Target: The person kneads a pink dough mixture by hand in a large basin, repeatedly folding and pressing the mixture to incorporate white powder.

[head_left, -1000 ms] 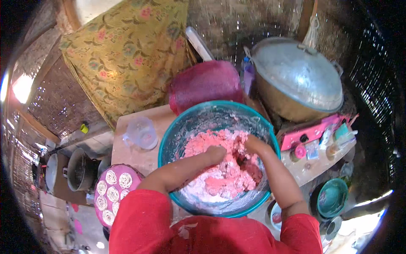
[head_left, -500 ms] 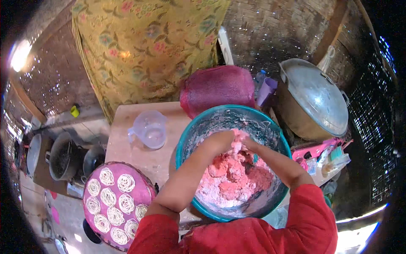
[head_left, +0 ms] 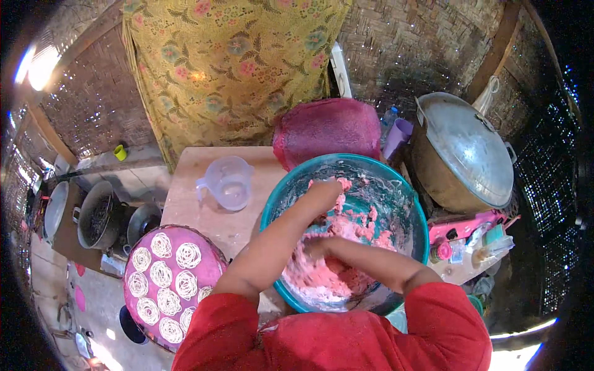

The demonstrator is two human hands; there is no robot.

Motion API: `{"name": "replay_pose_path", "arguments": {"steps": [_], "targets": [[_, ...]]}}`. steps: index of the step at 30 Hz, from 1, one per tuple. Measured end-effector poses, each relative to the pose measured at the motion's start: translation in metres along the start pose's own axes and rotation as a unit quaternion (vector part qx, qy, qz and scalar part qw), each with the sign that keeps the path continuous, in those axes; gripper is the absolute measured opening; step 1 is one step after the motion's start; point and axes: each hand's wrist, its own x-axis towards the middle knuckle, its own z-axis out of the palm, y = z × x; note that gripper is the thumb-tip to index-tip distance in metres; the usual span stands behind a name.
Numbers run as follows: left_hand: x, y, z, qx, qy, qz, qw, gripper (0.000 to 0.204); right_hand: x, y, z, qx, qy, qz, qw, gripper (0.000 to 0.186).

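Observation:
A teal basin (head_left: 422,235) holds crumbly pink dough (head_left: 356,281), wet and lumpy, with pale flour smeared on the walls. My left hand (head_left: 327,194) is in the far part of the basin, closed round a clump of the dough that shows past its fingers. Lower and nearer to me, my right hand (head_left: 317,248) presses into the dough against the basin's left side. Motion blurs its fingers, and dough partly hides them. Loose pink crumbs lie in the far half, where the teal bottom shows.
A clear plastic measuring jug (head_left: 228,182) stands on the wooden table (head_left: 185,207). Left of me is a round pink tray (head_left: 207,269) of coiled white noodle nests. Behind the basin lies a magenta mesh bundle (head_left: 328,130); a large lidded metal pot (head_left: 461,154) stands right.
My two hands have come apart. The right hand has moved down and left into the dough; the left stays in the far part. The view has shifted slightly.

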Motion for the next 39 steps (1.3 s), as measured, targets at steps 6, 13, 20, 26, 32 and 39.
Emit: {"name": "replay_pose_path", "arguments": {"steps": [6, 13, 20, 26, 32, 39], "targets": [[-0.015, -0.005, 0.022, -0.059, 0.098, 0.056, 0.992, 0.022, -0.138, -0.114, 0.017, -0.069, -0.024, 0.112, 0.991, 0.029], [-0.017, 0.013, 0.019, -0.06, 0.078, 0.068, 0.993, 0.025, -0.17, -0.056, 0.08, -0.139, 0.09, 0.179, 0.97, 0.019], [-0.026, 0.006, 0.002, -0.286, -0.021, -0.059, 0.956, 0.03, -0.073, 0.086, 0.061, -0.2, 0.428, 0.108, 0.875, 0.011], [-0.009, -0.006, 0.016, -0.502, -0.074, -0.167, 0.845, 0.03, -0.034, 0.095, 0.015, -0.072, 0.16, 0.338, 0.925, 0.037], [-0.016, 0.001, 0.007, -0.245, 0.018, 0.023, 0.969, 0.039, -0.137, -0.096, 0.006, 0.012, 0.169, 0.016, 0.985, 0.046], [-0.021, 0.03, -0.023, -0.147, 0.0, 0.025, 0.989, 0.036, -0.095, -0.04, 0.12, -0.147, 0.118, 0.043, 0.981, 0.021]]}}
